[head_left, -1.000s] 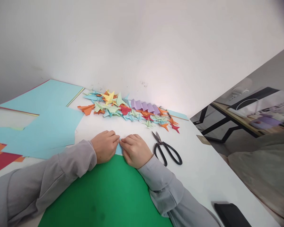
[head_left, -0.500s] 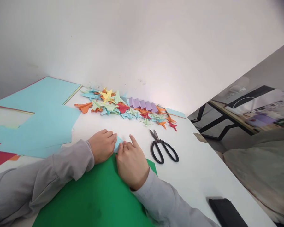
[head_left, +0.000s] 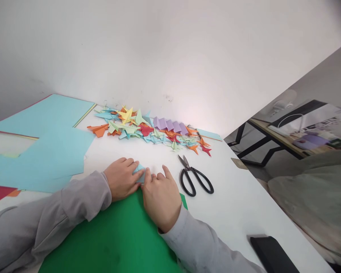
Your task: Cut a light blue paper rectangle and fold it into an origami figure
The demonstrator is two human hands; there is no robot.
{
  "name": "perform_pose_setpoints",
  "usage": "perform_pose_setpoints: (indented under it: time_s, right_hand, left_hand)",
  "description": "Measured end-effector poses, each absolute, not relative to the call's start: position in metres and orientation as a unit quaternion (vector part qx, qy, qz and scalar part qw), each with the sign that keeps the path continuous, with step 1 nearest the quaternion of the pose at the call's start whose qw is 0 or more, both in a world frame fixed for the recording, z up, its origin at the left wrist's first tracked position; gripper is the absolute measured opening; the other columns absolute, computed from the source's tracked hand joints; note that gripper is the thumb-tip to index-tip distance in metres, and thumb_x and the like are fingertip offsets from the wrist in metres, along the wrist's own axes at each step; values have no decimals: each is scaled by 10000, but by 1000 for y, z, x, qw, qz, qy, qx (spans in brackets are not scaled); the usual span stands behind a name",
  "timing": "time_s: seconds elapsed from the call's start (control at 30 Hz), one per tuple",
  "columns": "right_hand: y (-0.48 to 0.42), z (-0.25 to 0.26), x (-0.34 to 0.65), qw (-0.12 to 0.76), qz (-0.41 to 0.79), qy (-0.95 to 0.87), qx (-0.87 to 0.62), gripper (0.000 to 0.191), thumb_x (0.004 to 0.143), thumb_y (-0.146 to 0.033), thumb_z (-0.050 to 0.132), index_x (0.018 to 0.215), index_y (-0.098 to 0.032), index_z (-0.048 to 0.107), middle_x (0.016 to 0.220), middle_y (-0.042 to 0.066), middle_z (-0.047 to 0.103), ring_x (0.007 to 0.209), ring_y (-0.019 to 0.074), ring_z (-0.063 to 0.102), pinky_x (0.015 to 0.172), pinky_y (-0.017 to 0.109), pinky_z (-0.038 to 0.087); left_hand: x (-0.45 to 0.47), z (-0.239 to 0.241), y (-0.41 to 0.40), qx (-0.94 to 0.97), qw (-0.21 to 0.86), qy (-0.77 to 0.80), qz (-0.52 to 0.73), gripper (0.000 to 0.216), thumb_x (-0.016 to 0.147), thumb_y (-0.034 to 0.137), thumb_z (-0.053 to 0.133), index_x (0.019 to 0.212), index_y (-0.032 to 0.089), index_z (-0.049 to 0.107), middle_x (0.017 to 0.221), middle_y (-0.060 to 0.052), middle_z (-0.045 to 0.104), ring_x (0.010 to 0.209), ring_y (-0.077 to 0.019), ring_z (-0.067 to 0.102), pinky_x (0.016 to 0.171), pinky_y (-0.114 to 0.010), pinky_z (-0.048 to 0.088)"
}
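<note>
My left hand (head_left: 121,181) and my right hand (head_left: 160,197) meet at the far edge of a large green sheet (head_left: 116,235) on the white table (head_left: 238,197). Between their fingertips lies a small light-blue folded paper (head_left: 139,171), mostly hidden by the fingers. The left hand's fingers are curled onto it. The right hand's fingers press on it from the right, with the index finger raised a little. Both forearms wear grey sleeves. Black scissors (head_left: 194,180) lie shut just right of my right hand.
A row of folded paper figures (head_left: 147,131) in several colours lies along the wall. Light-blue sheets (head_left: 42,151) cover the left of the table, with red and orange sheets (head_left: 0,191) at the left edge. A black object (head_left: 272,254) rests near the front right corner.
My right hand has turned and slid left onto the green sheet, its fingers now pointing away from me at the blue paper. The left hand has hardly moved.
</note>
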State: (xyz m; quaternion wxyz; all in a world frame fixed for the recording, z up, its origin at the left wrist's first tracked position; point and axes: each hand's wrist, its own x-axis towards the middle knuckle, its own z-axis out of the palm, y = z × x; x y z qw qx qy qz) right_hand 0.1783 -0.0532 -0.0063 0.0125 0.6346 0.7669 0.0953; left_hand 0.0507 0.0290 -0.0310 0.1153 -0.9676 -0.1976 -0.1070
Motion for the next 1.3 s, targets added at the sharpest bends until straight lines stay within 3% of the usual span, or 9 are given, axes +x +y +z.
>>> perform_pose_setpoints:
  time_s: [0.17, 0.37, 0.57, 0.73, 0.87, 0.93, 1.1, 1.3]
  right_hand:
    - [-53, -9, 175, -2, 98, 766, 636, 277, 780, -95, 451, 966, -30, 646, 714, 172, 669, 756, 276, 614, 996, 488, 247]
    - [-48, -16, 178, -27, 110, 786, 608, 372, 798, -109, 443, 1128, 18, 560, 993, 226, 648, 929, 270, 588, 986, 460, 300]
    - [-49, -12, 175, 10, 111, 785, 609, 265, 779, -113, 456, 902, -29, 675, 850, 202, 680, 828, 269, 619, 970, 463, 291]
    - [-46, -14, 177, -29, 120, 770, 626, 167, 737, -134, 503, 667, -128, 655, 597, 105, 642, 631, 230, 594, 935, 457, 290]
    - [-31, -23, 188, -132, 150, 783, 589, 149, 750, -135, 514, 855, -130, 620, 765, 88, 631, 731, 216, 553, 782, 377, 349]
    - [-24, -28, 194, -162, 134, 790, 575, 111, 781, -156, 506, 837, -150, 602, 782, 75, 614, 745, 198, 527, 672, 330, 340]
    - [-16, -35, 202, -181, 148, 793, 563, 102, 816, -191, 495, 789, -160, 588, 771, 56, 592, 758, 185, 494, 663, 317, 311]
    - [-16, -36, 201, -202, 135, 796, 555, 113, 820, -176, 488, 824, -138, 595, 853, 79, 609, 860, 202, 502, 717, 320, 338]
  left_hand:
    - [53, -29, 28, -965, 107, -211, -111, 308, 845, 337, 458, 1052, 154, 594, 1040, -140, 589, 939, -272, 520, 744, -412, 423]
    - [50, -30, 29, -967, 88, -202, -131, 294, 854, 293, 436, 1054, 151, 597, 1092, -148, 578, 969, -277, 512, 756, -418, 440]
    - [48, -35, 29, -967, 106, -192, -133, 362, 850, 312, 431, 1110, 110, 582, 1148, -176, 567, 1008, -298, 504, 800, -443, 448]
    - [46, -37, 31, -963, 93, -193, -162, 332, 832, 291, 448, 1087, 131, 586, 1128, -145, 588, 1010, -280, 519, 821, -430, 456]
    - [43, -38, 38, -955, 28, -201, -216, 283, 828, 199, 403, 1029, 145, 595, 1064, -114, 627, 974, -233, 539, 828, -408, 469]
    - [42, -38, 43, -942, 12, -219, -256, 274, 826, 165, 388, 981, 168, 615, 1042, -93, 642, 954, -210, 552, 824, -385, 478]
    - [39, -38, 54, -891, 50, -323, -316, 222, 818, 222, 445, 924, 147, 625, 1015, -109, 648, 925, -220, 565, 810, -397, 490]
    - [39, -40, 56, -880, 81, -404, -236, 264, 787, 338, 543, 936, 136, 626, 1082, -132, 618, 1001, -271, 550, 795, -439, 478]
